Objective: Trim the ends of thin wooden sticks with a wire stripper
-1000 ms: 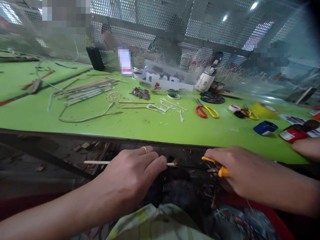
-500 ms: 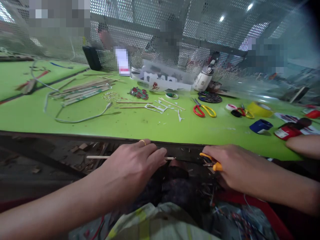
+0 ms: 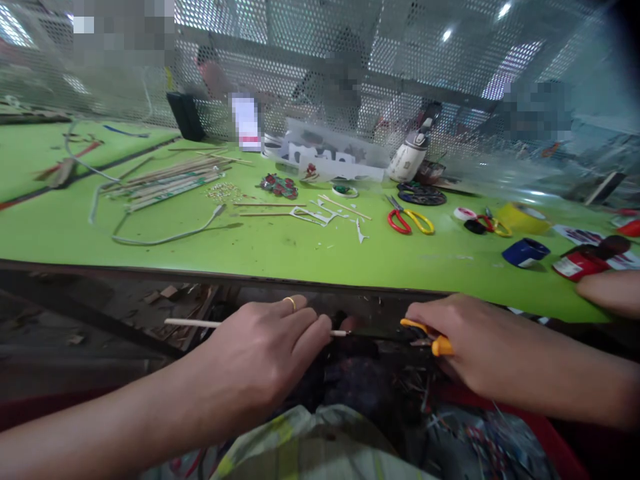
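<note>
My left hand (image 3: 267,343) is closed around a thin pale wooden stick (image 3: 193,323), held level below the table's front edge. The stick's right end pokes out past my fingers, and something small and dark seems to sit at its tip. To the right, my right hand (image 3: 473,340) grips a small tool with orange handles (image 3: 442,346). A bit of metal shows between those handles, but I cannot tell whether it is pliers or scissors. A gap separates the tool from the stick; a thin dark line may run across it.
On the green table (image 3: 280,257) lie a bundle of sticks (image 3: 170,181), a white cable (image 3: 165,241), red-and-yellow-handled scissors (image 3: 410,220) and tape rolls (image 3: 525,253). A bottle (image 3: 407,160) stands behind. Another person's arm (image 3: 613,292) rests at the right edge.
Both hands sit slightly lower in the view, still gripping the stick and the orange-handled tool. The view itself has shifted a little.
</note>
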### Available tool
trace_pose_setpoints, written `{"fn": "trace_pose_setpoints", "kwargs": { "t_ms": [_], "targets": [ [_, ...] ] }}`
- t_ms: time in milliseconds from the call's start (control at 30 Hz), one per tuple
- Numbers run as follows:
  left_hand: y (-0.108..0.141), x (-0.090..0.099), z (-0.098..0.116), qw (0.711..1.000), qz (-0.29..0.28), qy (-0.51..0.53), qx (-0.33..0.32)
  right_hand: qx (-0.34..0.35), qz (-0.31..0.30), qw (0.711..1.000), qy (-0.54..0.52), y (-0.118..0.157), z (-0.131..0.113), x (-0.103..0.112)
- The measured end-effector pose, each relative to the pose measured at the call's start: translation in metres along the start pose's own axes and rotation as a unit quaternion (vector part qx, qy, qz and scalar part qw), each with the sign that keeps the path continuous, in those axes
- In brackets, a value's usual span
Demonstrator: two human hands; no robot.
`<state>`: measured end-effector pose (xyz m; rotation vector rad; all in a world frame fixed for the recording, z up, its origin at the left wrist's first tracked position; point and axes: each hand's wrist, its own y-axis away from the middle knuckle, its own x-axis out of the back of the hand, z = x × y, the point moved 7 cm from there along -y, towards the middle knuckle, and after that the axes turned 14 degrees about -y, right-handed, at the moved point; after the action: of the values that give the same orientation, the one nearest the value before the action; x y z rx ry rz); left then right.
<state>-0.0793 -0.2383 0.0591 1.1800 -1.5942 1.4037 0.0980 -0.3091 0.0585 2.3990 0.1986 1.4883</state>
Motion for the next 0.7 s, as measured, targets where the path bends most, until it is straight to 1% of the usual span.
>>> {"fn": "trace_pose_setpoints", "kwargs": {
  "t_ms": [67,133,233,300,400,500,633,700],
  "targets": [
    [-0.001,0.006,0.003,0.998,0.021,-0.038,-0.034,-0.019,-0.042,0.997,-0.069,-0.002,0.000,-0.002],
    [-0.002,0.009,0.003,0.996,0.032,-0.072,-0.051,-0.033,-0.066,0.991,-0.108,-0.004,-0.002,-0.002],
    [-0.004,0.007,0.005,0.992,0.033,-0.092,-0.076,-0.037,-0.082,0.989,-0.117,-0.007,-0.003,-0.002],
    [-0.005,0.005,0.005,0.992,0.037,-0.091,-0.084,-0.038,-0.077,0.992,-0.096,-0.008,-0.002,-0.002],
    [-0.010,0.004,0.001,0.995,0.026,-0.075,-0.064,-0.033,-0.030,0.999,-0.007,-0.008,0.002,0.002],
    [-0.015,0.002,-0.008,0.999,-0.009,-0.032,-0.002,-0.020,0.031,0.997,0.075,-0.006,0.004,0.007],
    [-0.017,-0.005,-0.015,0.992,-0.058,0.091,0.072,0.005,0.097,0.984,0.150,0.000,-0.001,0.013],
    [-0.014,-0.010,-0.015,0.983,-0.063,0.147,0.090,0.026,0.117,0.978,0.173,0.003,-0.006,0.014]
  ]
}}
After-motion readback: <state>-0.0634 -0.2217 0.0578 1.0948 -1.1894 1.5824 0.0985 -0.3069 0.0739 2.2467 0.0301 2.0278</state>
